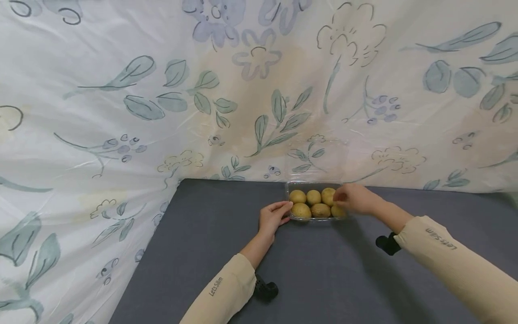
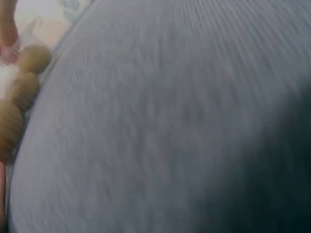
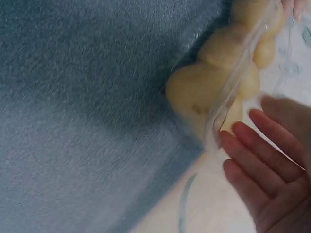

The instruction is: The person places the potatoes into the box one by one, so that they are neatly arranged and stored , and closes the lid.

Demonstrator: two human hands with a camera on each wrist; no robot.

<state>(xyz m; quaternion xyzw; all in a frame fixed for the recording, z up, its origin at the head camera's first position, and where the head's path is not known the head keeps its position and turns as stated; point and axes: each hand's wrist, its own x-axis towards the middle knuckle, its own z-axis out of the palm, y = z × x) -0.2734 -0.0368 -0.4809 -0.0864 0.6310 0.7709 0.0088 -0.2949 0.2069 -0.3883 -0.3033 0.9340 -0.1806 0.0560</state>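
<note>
Several yellow-brown potatoes (image 1: 301, 210) sit in two rows in a clear plastic clamshell box (image 1: 319, 219) at the back of the table. Its transparent lid (image 1: 317, 157) stands raised against the cloth behind. My left hand (image 1: 274, 217) holds the box at its left side, thumb at the rim; only a finger edge shows in the left wrist view. Over the right end of the box is my right hand (image 1: 358, 199), beside the rightmost potatoes. The right wrist view shows its fingers (image 3: 262, 160) spread and loosely bent, tips close to the box's rim, with nothing held.
A dark grey cloth (image 1: 226, 252) covers the table. Behind and to the left hangs a pale curtain (image 1: 121, 117) printed with leaves and flowers, meeting the table's back edge right behind the box. Black wrist devices (image 1: 265, 290) are strapped under both beige sleeves.
</note>
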